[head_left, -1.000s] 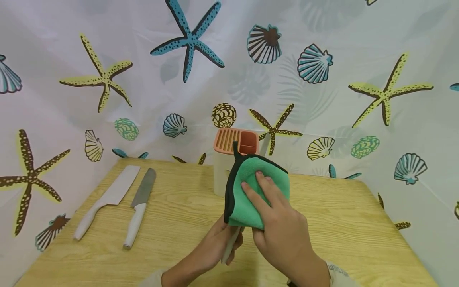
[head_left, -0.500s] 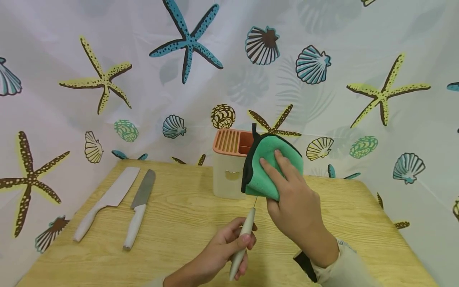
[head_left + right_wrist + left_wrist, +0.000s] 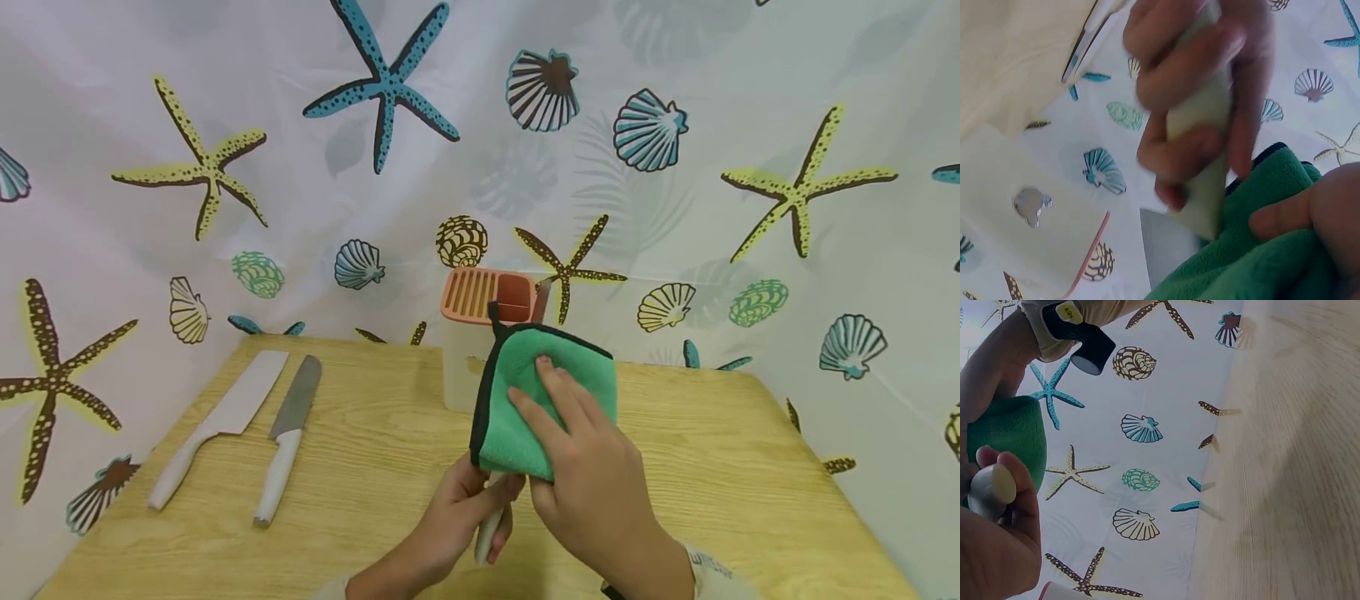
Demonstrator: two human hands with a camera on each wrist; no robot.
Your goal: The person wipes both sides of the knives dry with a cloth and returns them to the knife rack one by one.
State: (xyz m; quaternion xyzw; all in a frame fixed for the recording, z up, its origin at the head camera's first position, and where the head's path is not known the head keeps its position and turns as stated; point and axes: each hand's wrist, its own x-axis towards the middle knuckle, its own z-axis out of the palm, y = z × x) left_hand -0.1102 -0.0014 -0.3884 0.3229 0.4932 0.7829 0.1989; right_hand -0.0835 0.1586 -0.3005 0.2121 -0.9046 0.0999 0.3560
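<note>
My left hand [image 3: 457, 521] grips the pale handle [image 3: 1207, 200] of a knife, its butt end [image 3: 994, 487] facing the left wrist camera. With my right hand [image 3: 592, 479] I hold a green cloth [image 3: 498, 421], edged in black with a small loop, around the knife's blade. Most of the blade is covered; its tip [image 3: 542, 302] sticks out beyond the cloth in the head view, and a grey stretch of blade [image 3: 1163, 240] shows beside the cloth in the right wrist view. Two right fingertips press flat on the cloth, whose lower edge sits right above my left hand.
A cleaver [image 3: 251, 392] and a second knife [image 3: 296, 400] lie on the wooden table [image 3: 360, 483] at the left, white handles toward me. Behind the cloth stands a cream knife block [image 3: 457, 367] with an orange slotted top [image 3: 468, 296]. A patterned curtain [image 3: 420, 208] surrounds the table.
My right hand lifted the cloth up and right along the blade, baring the handle, then came back down to the left. The cloth is again close to my left hand.
</note>
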